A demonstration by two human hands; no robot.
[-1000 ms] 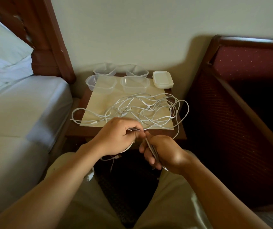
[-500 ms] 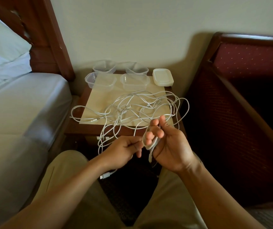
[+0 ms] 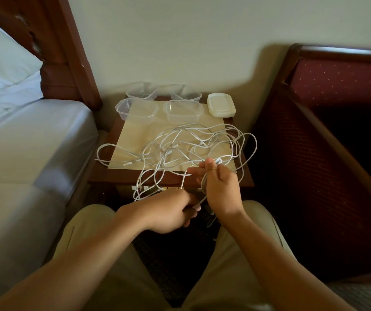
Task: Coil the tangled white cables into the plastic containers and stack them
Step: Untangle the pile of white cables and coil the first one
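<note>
A tangle of white cables [image 3: 186, 147] sprawls over a cream mat on the small wooden nightstand [image 3: 246, 179], with loops hanging off its front and right edges. My right hand [image 3: 219, 189] is raised at the front edge, a few turns of cable wound around its fingers. My left hand [image 3: 171, 212] sits lower, in front of the nightstand, pinching the same cable near its fingertips. Several clear plastic containers [image 3: 183, 111] stand empty along the back of the nightstand. A stack of white lids [image 3: 221, 104] lies at the back right.
A bed with a white sheet [image 3: 29, 149] and a pillow stands close on the left. A dark red upholstered chair [image 3: 328, 135] stands on the right. My knees in beige trousers frame a dark carpet strip below the hands.
My right hand has risen and turned from in front of the nightstand to over its front edge, with cable now wound on its fingers. My left hand dropped below the edge, drawing cable down.
</note>
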